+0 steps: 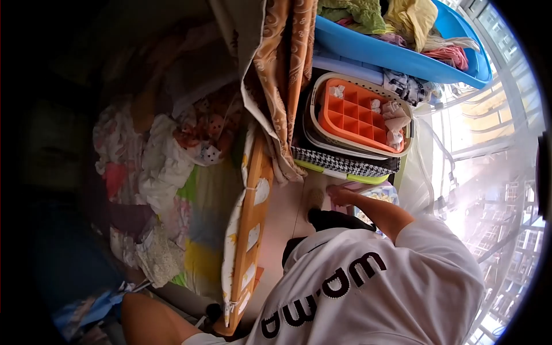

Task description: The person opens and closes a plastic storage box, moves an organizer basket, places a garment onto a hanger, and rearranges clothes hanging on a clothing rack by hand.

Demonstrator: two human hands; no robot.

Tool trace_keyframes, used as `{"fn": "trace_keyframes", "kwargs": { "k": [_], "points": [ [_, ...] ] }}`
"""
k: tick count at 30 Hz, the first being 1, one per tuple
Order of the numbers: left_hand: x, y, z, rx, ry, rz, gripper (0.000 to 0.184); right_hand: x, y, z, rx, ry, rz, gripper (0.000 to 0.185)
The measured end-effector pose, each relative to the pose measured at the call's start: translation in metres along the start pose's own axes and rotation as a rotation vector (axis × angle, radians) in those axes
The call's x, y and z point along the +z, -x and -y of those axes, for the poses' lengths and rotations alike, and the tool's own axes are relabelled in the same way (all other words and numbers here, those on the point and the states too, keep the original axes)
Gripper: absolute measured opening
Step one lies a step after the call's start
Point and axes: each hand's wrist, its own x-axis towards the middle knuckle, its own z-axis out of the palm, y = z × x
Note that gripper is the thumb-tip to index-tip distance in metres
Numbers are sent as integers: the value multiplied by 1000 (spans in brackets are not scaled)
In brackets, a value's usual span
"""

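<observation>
My right hand point(340, 196) hangs low beside my leg, below the stacked baskets. Its fingers look loosely apart and nothing shows in them. Near it is a plastic package with a printed pattern point(384, 197), partly covered by my forearm. My left arm point(155, 322) reaches out at the lower left, and its hand is not visible. Close to that arm lies blue and white cloth point(86, 310). Between my arms stands a wooden bed rail point(253, 224) with a white printed bumper tied to it.
An orange divided tray point(353, 115) holding crumpled white pieces sits in a beige basket point(313, 106). Behind is a blue tub point(374, 49) of clothes. A patterned curtain point(282, 75) hangs by the rail. Clothes point(167, 161) are heaped on the bed. Windows are at right.
</observation>
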Motion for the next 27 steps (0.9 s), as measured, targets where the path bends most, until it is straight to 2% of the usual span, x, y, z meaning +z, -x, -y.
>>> {"fn": "trace_keyframes", "kwargs": {
  "k": [1, 3, 4, 7, 8, 10, 13, 15, 17, 18, 19, 23, 27],
  "points": [
    [-5, 12, -11, 12, -15, -21, 8, 0, 4, 2, -18, 20, 28, 22],
    [-14, 31, -37, 50, -54, -48, 8, 2, 5, 10, 288, -321, 80, 23],
    [-18, 43, -52, 69, -70, -60, 8, 2, -4, 16, 269, -297, 108, 23],
    [-25, 79, -101, 132, -126, -85, 8, 8, -33, 42, -28, 221, 443, 14],
    [-26, 92, -118, 156, -144, -88, 8, 25, -42, 42, -50, 247, 470, 14],
    [-28, 116, -154, 205, -189, -97, 8, 63, -66, 36, 87, 16, 368, 21],
    [-26, 149, -206, 281, -270, -102, 8, 52, -57, 188, -101, 183, 423, 21],
    [-22, 168, -237, 319, -334, -110, 8, 83, -56, 229, -178, -111, 467, 21],
    [-19, 183, -263, 343, -396, -118, 9, 104, -44, 290, -132, -214, 574, 31],
    [-17, 190, -275, 353, -433, -128, 9, 100, -36, 329, -308, -31, 626, 30],
    [-15, 197, -285, 365, -467, -139, 9, 116, -38, 346, -509, 127, 639, 30],
    [-2, 219, -317, 384, -612, -184, 10, 138, -29, 426, -608, 80, 794, 29],
    [7, 225, -342, 370, -772, -211, 12, 138, -38, 500, -658, 82, 1069, 29]
  ]
}}
